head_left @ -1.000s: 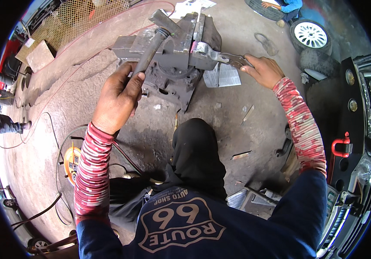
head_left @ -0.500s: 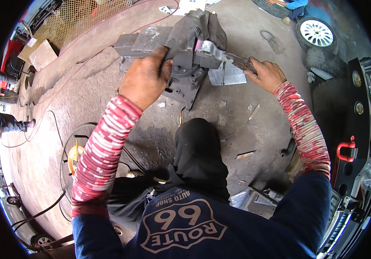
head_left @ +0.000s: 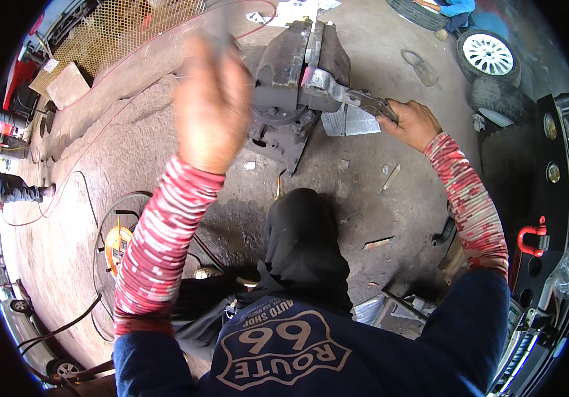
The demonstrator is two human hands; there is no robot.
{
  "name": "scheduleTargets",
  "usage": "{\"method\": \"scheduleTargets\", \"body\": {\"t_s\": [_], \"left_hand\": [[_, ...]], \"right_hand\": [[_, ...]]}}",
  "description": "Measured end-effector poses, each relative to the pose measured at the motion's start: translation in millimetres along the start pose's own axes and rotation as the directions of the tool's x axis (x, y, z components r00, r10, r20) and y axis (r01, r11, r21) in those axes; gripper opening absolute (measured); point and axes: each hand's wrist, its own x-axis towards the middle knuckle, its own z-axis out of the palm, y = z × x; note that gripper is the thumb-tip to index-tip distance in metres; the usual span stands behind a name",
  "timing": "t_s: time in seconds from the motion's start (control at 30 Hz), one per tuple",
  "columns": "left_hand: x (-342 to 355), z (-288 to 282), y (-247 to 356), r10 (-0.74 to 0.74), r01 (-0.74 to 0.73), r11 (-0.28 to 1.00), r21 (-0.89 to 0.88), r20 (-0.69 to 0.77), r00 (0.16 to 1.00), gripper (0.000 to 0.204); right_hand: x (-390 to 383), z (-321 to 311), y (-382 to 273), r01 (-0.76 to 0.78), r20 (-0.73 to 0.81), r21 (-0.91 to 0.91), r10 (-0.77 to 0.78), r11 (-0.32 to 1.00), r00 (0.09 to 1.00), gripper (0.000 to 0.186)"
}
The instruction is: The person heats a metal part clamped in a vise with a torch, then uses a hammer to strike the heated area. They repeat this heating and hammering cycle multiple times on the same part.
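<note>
My left hand (head_left: 211, 109) is raised to the left of the vise, smeared by motion. It is closed around a grey tool (head_left: 217, 26) that looks like a hammer; blur hides its shape, and its far end runs to the top edge. My right hand (head_left: 413, 124) grips locking pliers (head_left: 378, 106) to the right of the vise. The pliers' jaws clamp a bent silver metal piece (head_left: 327, 85), which lies against the right side of the dark bench vise (head_left: 281, 66). A thin upright plate (head_left: 313, 43) stands between the vise jaws.
Printed paper (head_left: 354, 122) lies beneath the pliers. Wheels (head_left: 488, 54) and a person's blue sleeve (head_left: 457, 8) are at the far right. A vehicle bumper with a red shackle (head_left: 532, 236) stands at right. An orange reel (head_left: 118, 248) and hoses lie at left, near another person's leg (head_left: 23, 190).
My left hand has lifted the tool up and left, away from the vise top, uncovering the jaws. The right hand keeps its grip on the pliers, almost still.
</note>
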Motion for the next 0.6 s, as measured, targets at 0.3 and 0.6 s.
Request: {"method": "scheduleTargets", "body": {"t_s": [0.3,0.6], "left_hand": [[10,-27,1,-0.090,0.090,0.977,-0.195,0.005,0.996,0.029],[-10,15,-20,-0.273,0.092,0.925,0.370,0.473,0.838,0.033]], "right_hand": [[-5,3,-4,0.007,0.023,0.007,-0.007,1.000,1.000,0.028],[-3,-7,-4,0.053,0.010,-0.016,-0.053,0.998,0.999,0.028]]}}
